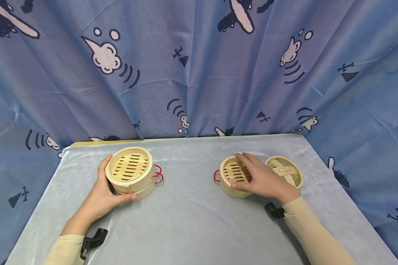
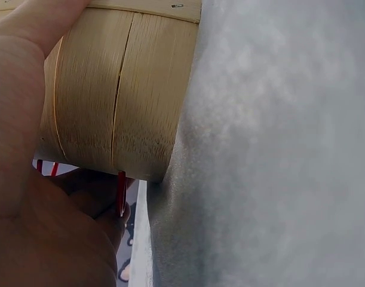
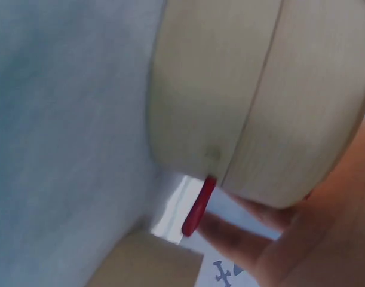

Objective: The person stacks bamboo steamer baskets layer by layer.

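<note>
Toward the left of the table stands a round bamboo steamer [image 1: 144, 188] with a slatted floor and red loop handles on its right side. My left hand [image 1: 97, 197] grips it from the left, thumb at the front and fingers round the back. The left wrist view shows its bamboo wall [image 2: 122, 89] close up. A second, smaller-looking bamboo steamer [image 1: 230, 190] is right of centre, a red loop on its left. My right hand [image 1: 265, 180] holds it across the top right, thumb on the near rim, fingers at the far side. Its wall [image 3: 230, 89] fills much of the right wrist view.
Behind the right hand lies a round woven bamboo lid [image 1: 295, 176] with crossed strips on top. A grey cloth [image 1: 185, 221] covers the table. Patterned blue curtains [image 1: 152, 73] hang along the back and sides. Each wrist carries a black camera mount [image 1: 97, 238].
</note>
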A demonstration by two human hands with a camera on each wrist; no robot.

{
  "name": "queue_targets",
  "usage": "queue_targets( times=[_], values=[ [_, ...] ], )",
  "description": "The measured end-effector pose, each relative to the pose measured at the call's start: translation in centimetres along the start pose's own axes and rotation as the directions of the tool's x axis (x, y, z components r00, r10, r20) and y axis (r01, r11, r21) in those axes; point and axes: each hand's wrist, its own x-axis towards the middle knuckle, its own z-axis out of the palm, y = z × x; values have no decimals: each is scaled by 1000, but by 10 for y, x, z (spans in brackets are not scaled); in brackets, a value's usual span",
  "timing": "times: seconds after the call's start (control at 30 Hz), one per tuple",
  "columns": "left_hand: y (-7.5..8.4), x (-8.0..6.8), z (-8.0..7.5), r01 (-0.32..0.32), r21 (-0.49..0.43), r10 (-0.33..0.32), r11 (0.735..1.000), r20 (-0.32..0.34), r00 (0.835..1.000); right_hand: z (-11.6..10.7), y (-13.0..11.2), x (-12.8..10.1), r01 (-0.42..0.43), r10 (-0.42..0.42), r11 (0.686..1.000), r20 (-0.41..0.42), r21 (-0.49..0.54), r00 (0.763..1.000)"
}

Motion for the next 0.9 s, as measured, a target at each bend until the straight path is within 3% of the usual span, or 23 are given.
queue_targets(
  times=[0.4, 0.9],
  values=[
    [-1, 0, -1, 8, 12, -8, 1000, 6, 1000, -2, 12, -7, 23, -32, 981, 43, 193, 999],
    [-2, 0, -2, 37, 20, -37, 999, 14, 999, -1, 16, 0, 25, -27, 980, 10, 199, 1000]
  ],
)
